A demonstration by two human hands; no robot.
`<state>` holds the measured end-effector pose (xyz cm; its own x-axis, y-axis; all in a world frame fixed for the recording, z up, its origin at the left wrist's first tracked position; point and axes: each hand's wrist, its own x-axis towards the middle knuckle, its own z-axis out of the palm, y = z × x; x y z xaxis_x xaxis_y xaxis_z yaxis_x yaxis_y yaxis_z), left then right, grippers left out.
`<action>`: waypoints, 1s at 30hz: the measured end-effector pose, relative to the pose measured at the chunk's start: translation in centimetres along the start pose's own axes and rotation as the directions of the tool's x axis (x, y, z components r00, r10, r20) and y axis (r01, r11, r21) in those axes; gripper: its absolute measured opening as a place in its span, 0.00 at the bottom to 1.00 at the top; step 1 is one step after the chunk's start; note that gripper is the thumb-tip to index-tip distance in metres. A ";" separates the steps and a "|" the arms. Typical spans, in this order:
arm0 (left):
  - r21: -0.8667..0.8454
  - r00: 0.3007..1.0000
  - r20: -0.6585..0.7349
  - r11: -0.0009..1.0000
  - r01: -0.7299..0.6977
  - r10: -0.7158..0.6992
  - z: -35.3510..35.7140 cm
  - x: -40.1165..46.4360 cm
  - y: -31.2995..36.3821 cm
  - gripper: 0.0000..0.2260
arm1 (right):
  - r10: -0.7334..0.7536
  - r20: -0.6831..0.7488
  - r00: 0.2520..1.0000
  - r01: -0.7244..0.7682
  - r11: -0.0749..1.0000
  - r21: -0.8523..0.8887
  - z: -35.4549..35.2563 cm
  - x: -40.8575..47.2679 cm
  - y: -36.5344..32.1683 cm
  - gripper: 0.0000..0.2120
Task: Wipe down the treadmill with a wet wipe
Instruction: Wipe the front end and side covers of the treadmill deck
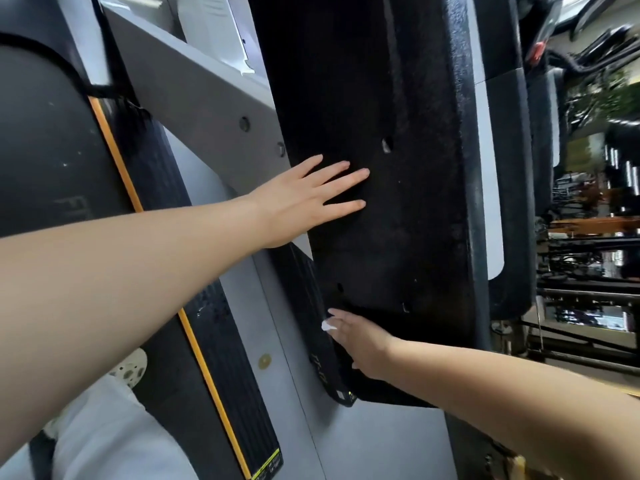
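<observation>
The treadmill's black panel (398, 209) fills the middle of the head view, dusty and with a few small holes. My left hand (304, 199) lies flat on it, fingers straight and spread. Lower down, my right hand (360, 344) presses a white wet wipe (328, 325) against the panel's lower left edge; only a small corner of the wipe shows beyond the fingers. A grey upright (207, 98) of the treadmill runs behind my left hand.
A black side rail with a yellow stripe (207, 375) runs down the left, beside a dark belt cover (41, 133). My white trouser leg and shoe (131, 368) are at bottom left. More gym machines (588, 237) crowd the right.
</observation>
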<state>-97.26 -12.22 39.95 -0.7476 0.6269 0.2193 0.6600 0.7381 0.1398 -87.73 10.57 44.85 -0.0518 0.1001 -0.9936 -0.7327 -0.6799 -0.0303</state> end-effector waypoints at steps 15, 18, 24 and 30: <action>-0.030 0.997 0.069 0.998 0.048 -0.046 0.4 -0.5 -2.0 0.39 | 0.181 0.105 0.978 -0.201 0.949 0.242 -0.8 1.3 6.9 0.34; -0.046 0.995 0.081 0.997 0.059 -0.056 0.6 -0.4 -2.3 0.39 | 0.442 0.201 0.874 -0.485 0.784 0.387 -0.4 0.7 13.6 0.33; -0.053 0.991 0.122 0.997 0.059 -0.052 0.0 -0.8 -3.0 0.39 | 0.294 0.184 0.938 -0.341 0.881 0.329 -2.7 0.4 10.4 0.35; -0.060 0.989 0.119 0.994 0.095 -0.087 -1.0 -0.3 -4.0 0.41 | 0.485 0.170 0.858 -0.510 0.762 0.398 -0.8 -0.9 13.1 0.32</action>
<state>-99.63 -15.57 40.30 -0.8056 0.5855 0.0901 0.5896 0.7778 0.2176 -96.79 1.00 45.23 -0.5149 -0.1208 -0.8487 -0.8026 -0.2799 0.5268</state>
